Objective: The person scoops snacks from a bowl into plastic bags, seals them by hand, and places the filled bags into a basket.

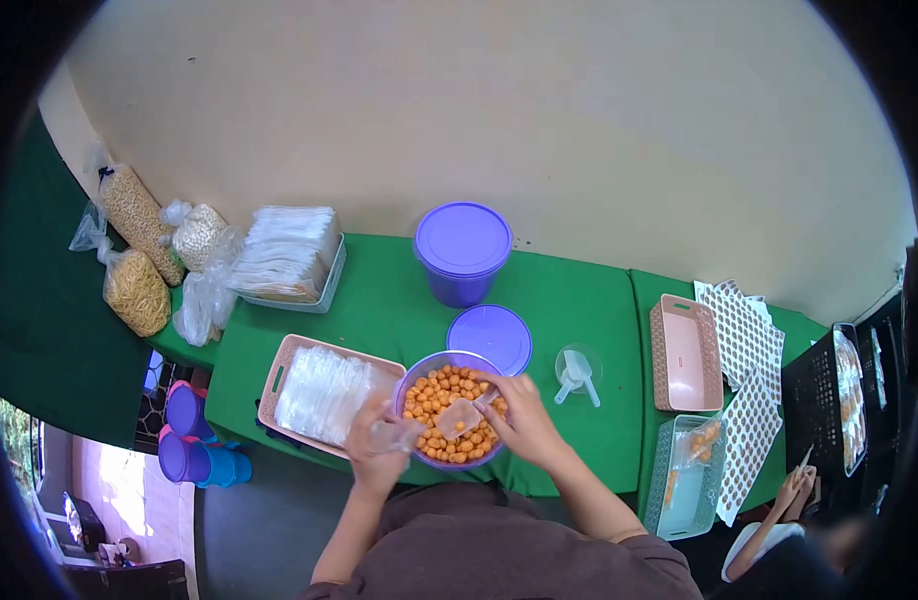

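Observation:
In front of me stands a purple tub (399,395) full of round orange snack balls (438,388). My right hand (522,412) reaches over its right rim, fingers closed on the handle of a clear plastic scoop (461,418). The scoop's bowl rests among the balls with a few pieces in it. At the tub's left side, my left hand (372,452) is closed on a clear plastic bag (397,437), held close to the rim. Just left of it, a pink basket (271,405) holds a stack of clear bags (324,393).
Behind the tub are a purple lid (490,340) and a lidded purple bucket (463,258). White scoops (576,374) lie to the right. Pink (686,350) and grey (691,490) baskets stand farther right, near a co-worker's hands (797,488). Snack sacks (139,290) sit at left.

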### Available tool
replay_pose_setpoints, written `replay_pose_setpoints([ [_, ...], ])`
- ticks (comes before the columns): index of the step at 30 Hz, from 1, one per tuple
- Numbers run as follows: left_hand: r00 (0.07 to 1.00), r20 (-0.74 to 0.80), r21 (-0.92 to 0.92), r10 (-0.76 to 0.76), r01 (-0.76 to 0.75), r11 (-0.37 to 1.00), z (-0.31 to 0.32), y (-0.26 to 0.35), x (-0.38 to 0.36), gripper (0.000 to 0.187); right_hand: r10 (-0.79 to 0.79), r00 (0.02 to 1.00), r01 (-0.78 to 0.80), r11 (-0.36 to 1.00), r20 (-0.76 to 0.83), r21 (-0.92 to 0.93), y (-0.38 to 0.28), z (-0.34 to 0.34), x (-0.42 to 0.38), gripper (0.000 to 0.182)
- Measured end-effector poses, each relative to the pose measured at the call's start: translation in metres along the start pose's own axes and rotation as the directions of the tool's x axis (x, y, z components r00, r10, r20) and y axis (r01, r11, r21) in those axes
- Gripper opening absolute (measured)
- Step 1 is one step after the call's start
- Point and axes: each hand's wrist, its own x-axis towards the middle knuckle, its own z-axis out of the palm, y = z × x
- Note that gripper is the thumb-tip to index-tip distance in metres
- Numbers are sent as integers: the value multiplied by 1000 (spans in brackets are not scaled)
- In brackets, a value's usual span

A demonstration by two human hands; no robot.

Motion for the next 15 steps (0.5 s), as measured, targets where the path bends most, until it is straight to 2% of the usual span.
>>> replay_pose_setpoints([
  [1,998,-58,62,14,-10,998,-6,0,6,65,3,1000,-3,1000,1,-1,16,9,-1,34],
  [2,998,-59,61,15,-12,998,-10,1,9,65,-96,995,84,945,-23,-317,32,19,-2,32],
  [3,996,-85,90,21,-13,996,-14,2,12,64,-200,980,152,785,-14,-601,38,24,-1,32],
  [4,993,-113,121,28,-14,993,-18,2,16,64,-208,978,158,784,-14,-600,42,28,-2,32],
  [6,992,-122,134,30,-13,991,-24,4,17,63,-290,951,292,710,112,-641,49,35,-4,25],
  [7,992,-125,141,31,-13,990,-26,4,17,62,-294,949,299,708,118,-640,51,37,-2,25],
  [9,992,-125,156,23,-3,988,-28,4,17,61,-146,941,271,866,305,-420,56,40,5,19],
  [10,993,-119,170,17,3,985,-29,4,16,60,-148,939,275,865,310,-419,48,33,12,19],
  [12,994,-110,172,-2,21,985,-30,2,15,59,-60,957,208,821,282,-531,34,18,27,20],
  [13,995,-100,172,-18,35,985,-29,1,13,59,-59,957,209,822,286,-530,34,16,32,20],
  [15,996,-88,173,-22,37,984,-29,1,12,58,-1,939,248,698,345,-672,35,15,40,22],
])
